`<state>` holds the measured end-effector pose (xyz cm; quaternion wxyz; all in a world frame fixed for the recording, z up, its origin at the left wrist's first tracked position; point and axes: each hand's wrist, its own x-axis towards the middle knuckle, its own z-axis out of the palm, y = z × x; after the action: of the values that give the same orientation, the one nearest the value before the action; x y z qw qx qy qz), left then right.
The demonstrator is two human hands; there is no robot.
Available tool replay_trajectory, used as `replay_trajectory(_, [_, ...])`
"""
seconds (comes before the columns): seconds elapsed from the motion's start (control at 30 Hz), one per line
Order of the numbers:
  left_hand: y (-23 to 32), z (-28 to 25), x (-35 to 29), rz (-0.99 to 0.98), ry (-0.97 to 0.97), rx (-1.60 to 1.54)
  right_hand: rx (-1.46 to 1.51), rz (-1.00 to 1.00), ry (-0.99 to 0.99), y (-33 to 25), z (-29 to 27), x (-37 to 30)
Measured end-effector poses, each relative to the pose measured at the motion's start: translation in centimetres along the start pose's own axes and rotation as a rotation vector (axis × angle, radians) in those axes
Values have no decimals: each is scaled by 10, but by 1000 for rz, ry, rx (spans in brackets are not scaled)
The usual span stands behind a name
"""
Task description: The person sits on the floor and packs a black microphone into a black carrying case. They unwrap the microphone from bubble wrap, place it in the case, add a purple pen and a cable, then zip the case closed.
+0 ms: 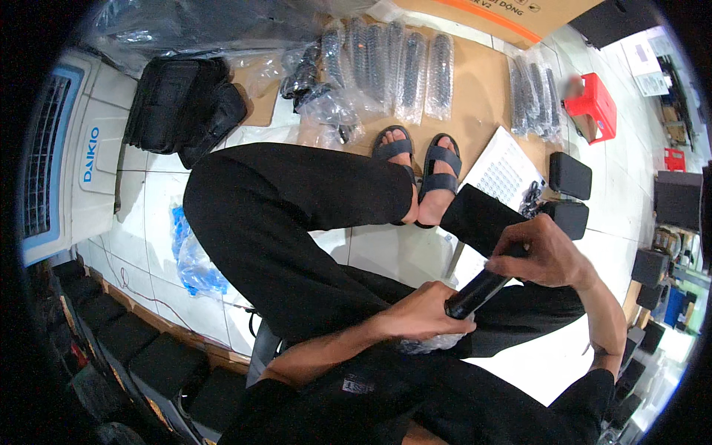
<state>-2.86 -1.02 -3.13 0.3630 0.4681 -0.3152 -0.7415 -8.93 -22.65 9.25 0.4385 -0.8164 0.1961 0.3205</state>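
Note:
A slim black cylinder [480, 292] lies slantwise over my lap, its kind not plain from here. My left hand [426, 308] is closed round its lower end. At the upper end, the fingers of my right hand [541, 252] are closed on it, slightly smeared by motion, and they hide that tip. Some crumpled clear plastic wrap [434, 343] shows under my left hand, against my lap.
Several black, stick-like items in bubble wrap [410, 78] lie on cardboard [475, 96] beyond my feet. Black bags [178, 104] and a white air cooler [93, 148] stand left. Rightward are a red stool [597, 107], black cases [570, 175] and a white printed sheet [504, 167].

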Motion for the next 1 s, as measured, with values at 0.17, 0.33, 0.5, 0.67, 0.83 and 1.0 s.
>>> replay_trajectory(0.17, [15,4,-3,-31,250,192,131,190,74,-7,6,3])
replay_trajectory(0.33, [4,-3,-3,86,62,25,124,-144,150,12,9,0])
replay_trajectory(0.5, [16,12,0,-8,309,334,6,221,236,5,19,-5])
replay_trajectory(0.67, [27,-6,-20,31,74,103,282,-134,312,0,26,-11])
replay_trajectory(0.83, [5,21,-8,133,327,316,-101,-43,427,4,40,-10])
replay_trajectory(1.0, [14,17,-17,128,371,337,-79,-25,481,-7,43,-13])
